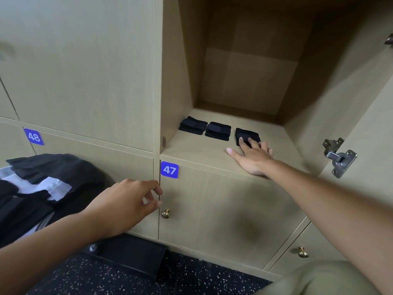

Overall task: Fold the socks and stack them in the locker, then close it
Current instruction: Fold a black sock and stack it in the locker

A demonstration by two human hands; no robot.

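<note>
socks (247,135) under your right hand (253,158) fingertips are soft, light, easily unfolded; fingers lie straight, gripping nothing. pinch both folded edges together. left hand (125,205) hangs loosely curled, empty.

I count three folded black sock bundles (193,125) (218,131) (246,135), two blue number labels (169,169) (33,136), two brass knobs (165,213) (302,252), two hands (127,204) (253,156), one hinge (338,156)

Right arm stretched forward, right hand (251,155) flat, fingers spread. Left hand (129,204) hovering lower, fingers loosely curled, holding nothing.
</note>
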